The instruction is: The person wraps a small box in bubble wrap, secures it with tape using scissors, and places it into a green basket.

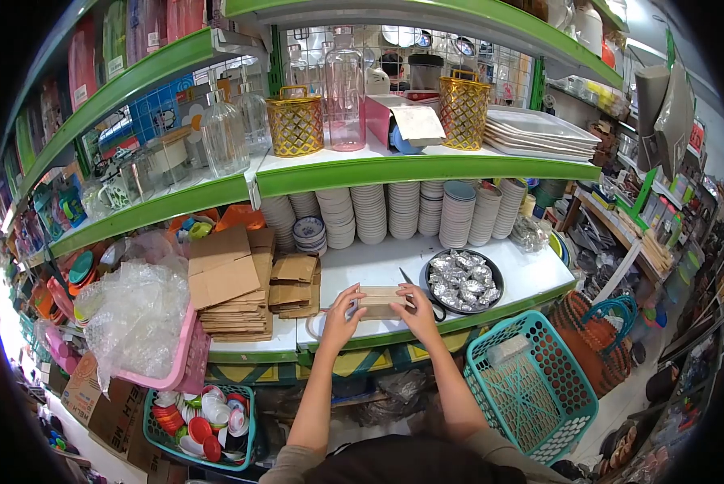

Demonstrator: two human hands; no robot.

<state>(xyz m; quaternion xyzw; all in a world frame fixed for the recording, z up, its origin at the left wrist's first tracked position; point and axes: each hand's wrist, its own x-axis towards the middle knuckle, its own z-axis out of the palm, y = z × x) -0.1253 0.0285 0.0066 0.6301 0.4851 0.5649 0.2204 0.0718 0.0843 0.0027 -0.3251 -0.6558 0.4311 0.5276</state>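
Clock centred on the small cardboard box (380, 302), 12 = away from wearer. Box is between both hands, over the lower shelf (354, 262) near its front. Left hand (346, 319) at 9, thumb and fingers pinching the left end; right hand (417, 313) at 3, same grip on the right end. Scissors (405, 276) right by the right hand, blade toward 1. Black pan (467, 312) of foil-wrapped pieces (463, 278) at 2, crowding that side. Carton stack (293, 282) at 10, bigger flattened cardboard (237, 302) at 9, so left is tight too. Bare white surface at 12, back to the bowl stacks (370, 214). Green front lip (523, 302) runs just past the box at 6; teal basket (589, 415) below at 4. Upper shelf edge (426, 169) overhangs at 12.
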